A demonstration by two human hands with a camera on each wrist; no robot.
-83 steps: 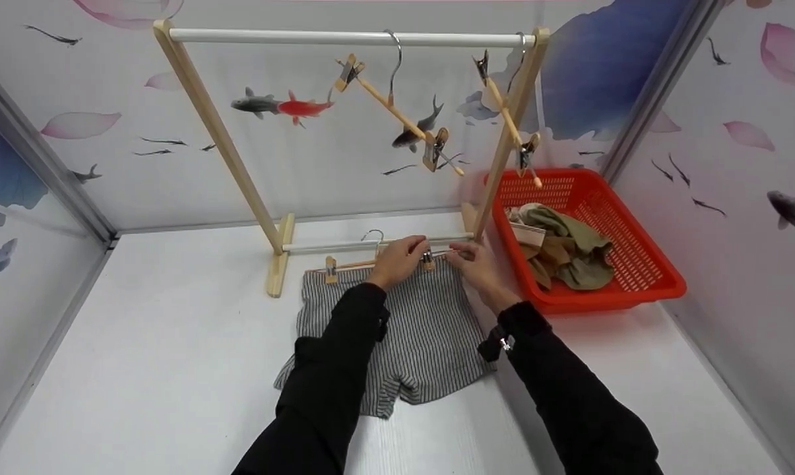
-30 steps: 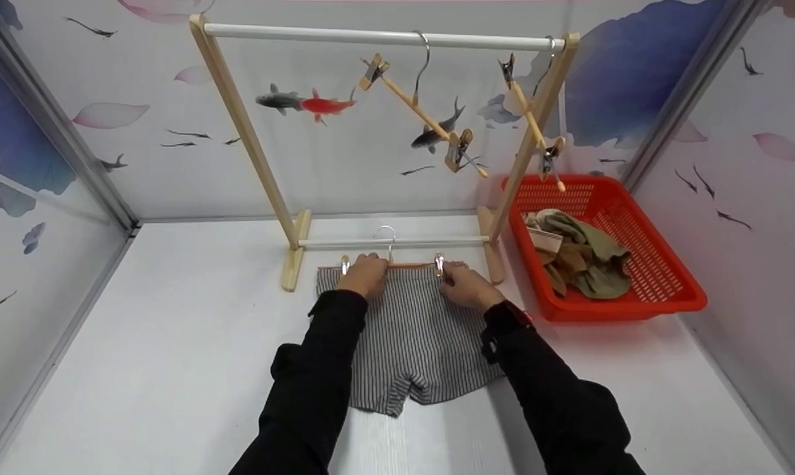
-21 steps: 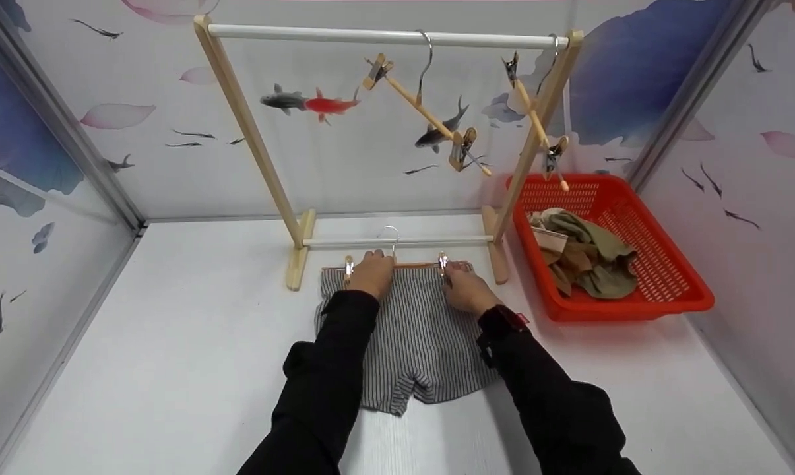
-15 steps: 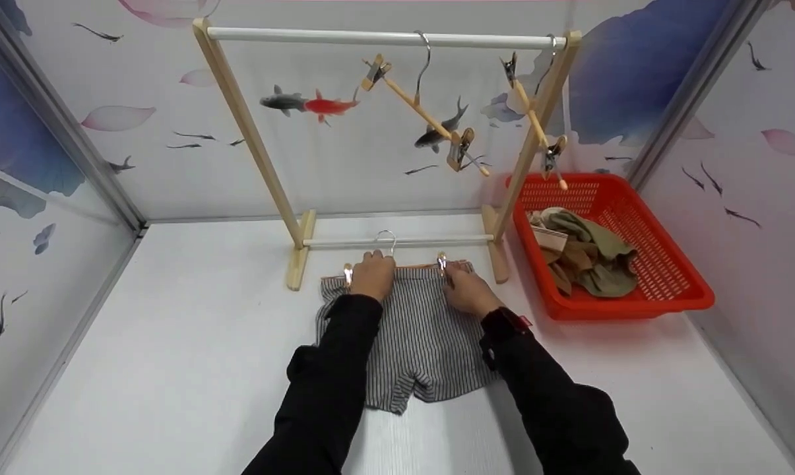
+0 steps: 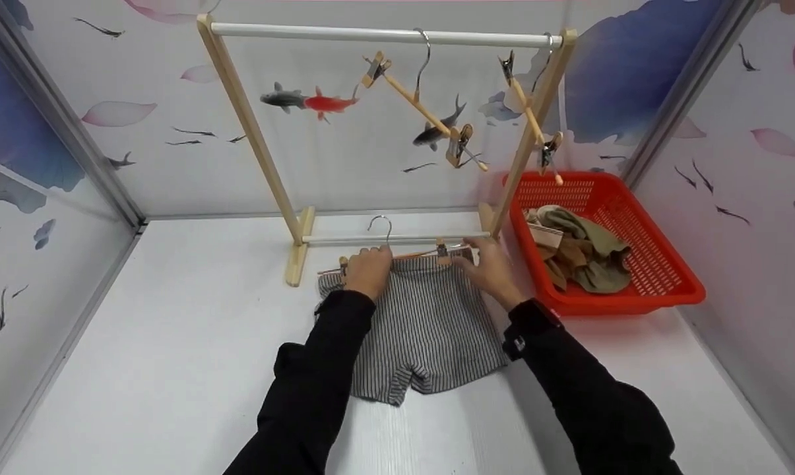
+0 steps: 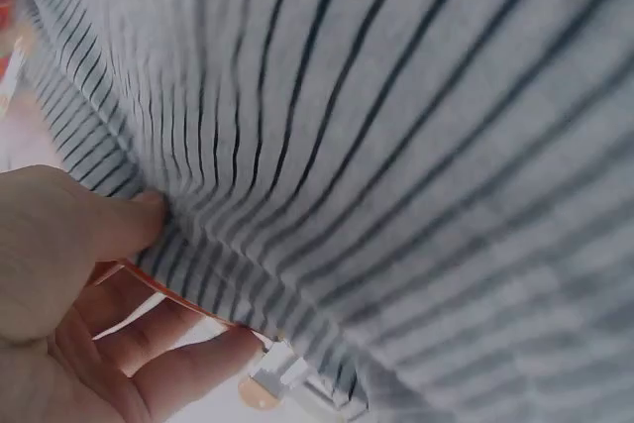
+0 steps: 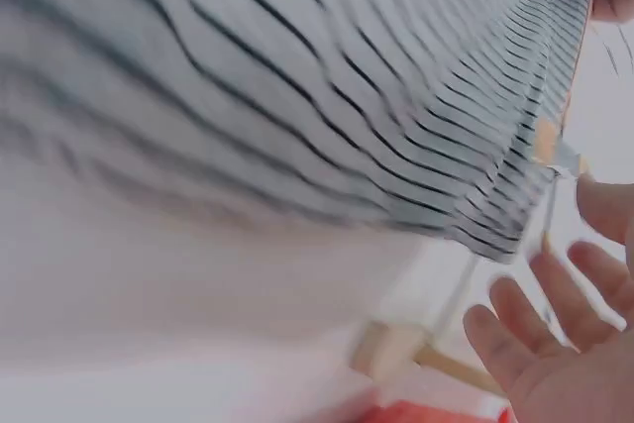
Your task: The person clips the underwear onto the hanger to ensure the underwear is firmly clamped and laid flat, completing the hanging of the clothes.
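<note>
A pair of striped grey shorts (image 5: 430, 316) hangs by its waistband from the two clips of a wooden clip hanger (image 5: 407, 256). My left hand (image 5: 369, 270) grips the hanger bar with the waistband, left of the middle. In the left wrist view, the thumb of that hand (image 6: 79, 284) presses the striped cloth while its fingers lie behind the bar. My right hand (image 5: 493, 269) is at the waistband's right end, beside the right clip (image 5: 443, 252). Seen from the right wrist, its fingers (image 7: 510, 329) are spread and apart from the cloth. The hanger's hook (image 5: 381, 223) points up.
Behind the shorts stands a wooden rack with a white top rail (image 5: 318, 31) and a low crossbar (image 5: 324, 239). Two bare clip hangers (image 5: 430, 119) (image 5: 528, 109) hang on the rail. A red basket (image 5: 641, 300) with crumpled green and brown cloth (image 5: 588, 247) stands right of the rack.
My right hand has let go of the right clip and moved right, its fingers spreading. The hanger's right end and hook have risen with the shorts, while my left hand keeps its grip.
</note>
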